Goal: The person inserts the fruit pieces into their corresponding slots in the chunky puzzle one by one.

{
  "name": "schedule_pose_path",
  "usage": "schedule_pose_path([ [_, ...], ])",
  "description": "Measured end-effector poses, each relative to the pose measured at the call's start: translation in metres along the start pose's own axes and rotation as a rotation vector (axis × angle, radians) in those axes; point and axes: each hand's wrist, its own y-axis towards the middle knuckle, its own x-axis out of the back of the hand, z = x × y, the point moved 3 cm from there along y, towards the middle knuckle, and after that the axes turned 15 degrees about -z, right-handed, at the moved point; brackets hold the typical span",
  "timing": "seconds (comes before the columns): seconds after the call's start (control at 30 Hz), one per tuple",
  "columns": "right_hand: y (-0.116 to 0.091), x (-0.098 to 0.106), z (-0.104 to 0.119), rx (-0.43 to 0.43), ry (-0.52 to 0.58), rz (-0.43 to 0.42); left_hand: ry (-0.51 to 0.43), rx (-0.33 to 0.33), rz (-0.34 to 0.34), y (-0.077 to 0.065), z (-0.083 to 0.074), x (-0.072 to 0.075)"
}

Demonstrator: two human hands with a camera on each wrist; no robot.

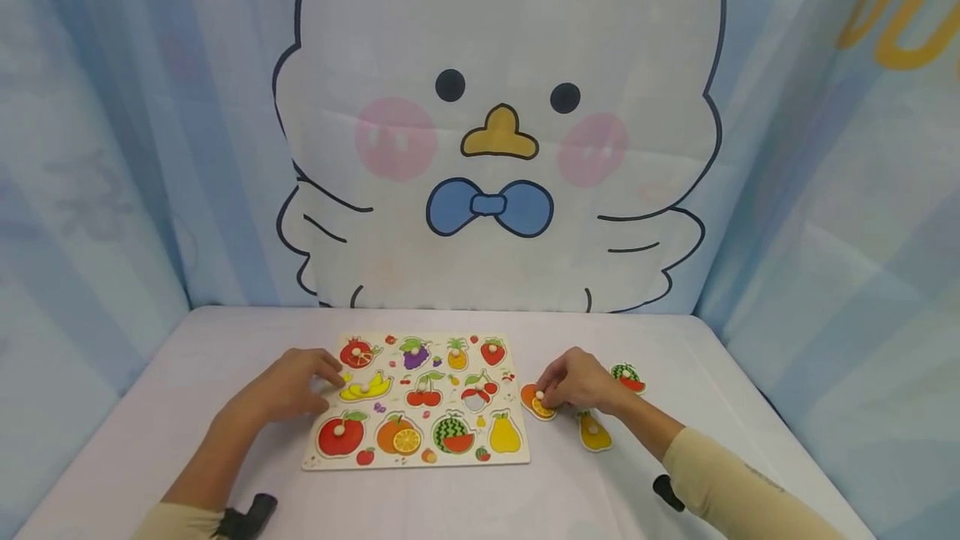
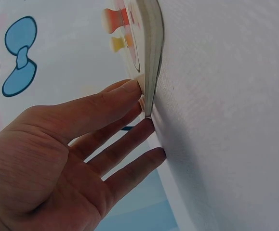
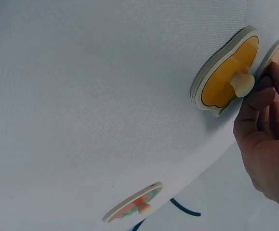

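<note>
A wooden fruit puzzle board (image 1: pixel 416 461) lies on the table, with knobbed pieces in several of its places. At its left edge is my left hand (image 1: pixel 296 386), fingers extended and fingertips touching the edge (image 2: pixel 151 96). My right hand (image 1: pixel 581 382) pinches the knob of an orange puzzle piece (image 1: pixel 529 398), just right of the board. Near that hand lies a yellow pear piece (image 1: pixel 595 433), its pale knob facing up in the right wrist view. A watermelon piece (image 1: pixel 627 378) lies farther back to the right.
A white cloth covers the table (image 1: pixel 225 340). Behind it hangs a curtain (image 1: pixel 495 265) printed with a large white bird in a blue bow tie; pale blue curtains (image 1: pixel 90 190) hang on both sides. Black straps (image 1: pixel 251 517) sit at the wrists.
</note>
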Motion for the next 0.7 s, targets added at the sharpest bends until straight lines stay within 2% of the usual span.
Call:
schedule_pose_path([
  [0.37,0.001,0.008,0.008,0.027,-0.023,-0.016,0.008,-0.023,-0.002,-0.001,-0.004,0.004],
  [0.5,-0.001,0.005,0.019,0.059,0.011,0.023,0.012,-0.03,-0.003,0.0,-0.004,0.005],
  [0.7,-0.007,-0.01,0.036,0.123,0.066,0.105,0.006,-0.027,-0.006,-0.001,-0.003,0.003],
])
